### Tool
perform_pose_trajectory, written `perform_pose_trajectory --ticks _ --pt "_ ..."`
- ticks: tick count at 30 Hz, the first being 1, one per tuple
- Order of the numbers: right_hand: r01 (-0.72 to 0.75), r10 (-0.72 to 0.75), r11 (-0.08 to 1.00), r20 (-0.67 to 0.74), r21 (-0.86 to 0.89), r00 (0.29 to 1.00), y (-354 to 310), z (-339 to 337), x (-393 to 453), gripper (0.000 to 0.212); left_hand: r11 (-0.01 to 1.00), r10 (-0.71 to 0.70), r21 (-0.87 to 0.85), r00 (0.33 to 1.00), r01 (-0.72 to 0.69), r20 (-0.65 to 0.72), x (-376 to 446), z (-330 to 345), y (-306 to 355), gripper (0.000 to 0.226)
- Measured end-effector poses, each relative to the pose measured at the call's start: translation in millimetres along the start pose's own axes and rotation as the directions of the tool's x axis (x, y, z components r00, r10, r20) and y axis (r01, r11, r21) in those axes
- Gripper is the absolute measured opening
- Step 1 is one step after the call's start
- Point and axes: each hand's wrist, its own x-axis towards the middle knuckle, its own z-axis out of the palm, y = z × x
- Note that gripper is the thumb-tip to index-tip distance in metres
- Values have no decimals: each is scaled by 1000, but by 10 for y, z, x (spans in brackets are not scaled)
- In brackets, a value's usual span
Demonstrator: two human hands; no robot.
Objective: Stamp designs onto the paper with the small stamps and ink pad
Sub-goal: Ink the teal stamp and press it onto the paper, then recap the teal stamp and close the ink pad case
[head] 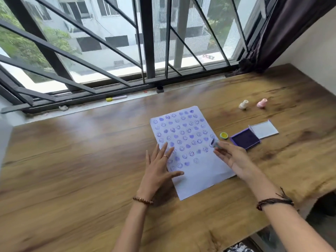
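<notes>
A white paper [198,175] lies on the wooden table [72,160], covered with rows of purple smiley and heart prints over its upper part. My left hand [158,168] rests flat on the paper's left edge, fingers spread. My right hand [231,155] holds a small pale-blue stamp [215,143] at the paper's right edge, its inked face turned toward the sheet. The open purple ink pad [245,138] sits just right of the paper, its lid [264,129] folded back. A yellow-green round stamp [224,135] lies beside the pad.
A white stamp [243,104] and a pink stamp [262,103] lie farther back on the right. A marker with a yellow cap [116,98] rests on the window sill. Window bars rise behind the table and a dark curtain [283,33] hangs at the right.
</notes>
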Motion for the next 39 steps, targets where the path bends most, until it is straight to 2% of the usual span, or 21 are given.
perform_pose_trajectory --ticks 3,6,9,13,16,18,19,20,22,23,26,30,35,37,39 --pt "-103 101 981 19 166 995 -148 -214 -13 9 999 47 -10 998 -48 -31 221 27 278 66" --pt "-110 109 958 16 266 994 -304 -394 15 17 987 111 -108 992 -117 -62 533 165 685 46" --pt "-82 82 941 15 329 997 -466 -561 112 19 977 211 -17 977 -211 -13 895 380 1111 37" --pt "-52 35 949 59 310 998 -567 -749 274 17 955 263 125 963 -269 64 1282 597 1399 33" --pt "15 -33 982 95 188 995 -604 -885 387 15 946 263 186 964 -264 35 1417 677 1429 23" --pt "91 -93 995 99 28 991 -625 -951 455 11 979 197 62 979 -194 -57 1458 696 1438 21" --pt "143 -135 988 109 -64 985 -635 -974 492 12 987 120 -96 986 -131 -113 1453 693 1460 19" --pt "201 -183 968 127 -147 975 -652 -983 534 14 949 21 -309 989 -65 -144 1445 685 1487 17" --pt "322 -277 903 186 -283 943 -710 -955 607 18 733 -126 -678 990 47 -67 1408 685 1537 13" --pt "376 -313 861 226 -342 923 -750 -924 629 19 639 -154 -764 988 88 -14 1389 698 1543 15" --pt "493 -370 724 332 -482 868 -845 -834 658 22 531 -167 -834 983 153 75 1349 698 1595 15" --pt "629 -433 542 456 -558 777 -924 -781 662 23 409 -217 -900 974 149 62 1356 665 1653 15" --pt "704 -437 331 560 -628 704 -1007 -721 729 17 393 -204 -914 979 104 24 1363 623 1648 12" --pt "725 -433 301 589 -620 683 -1024 -701 759 15 380 -192 -921 981 88 14 1375 586 1652 20" --pt "723 -400 313 605 -616 689 -1028 -683 819 12 390 -184 -916 983 90 18 1397 563 1646 22"
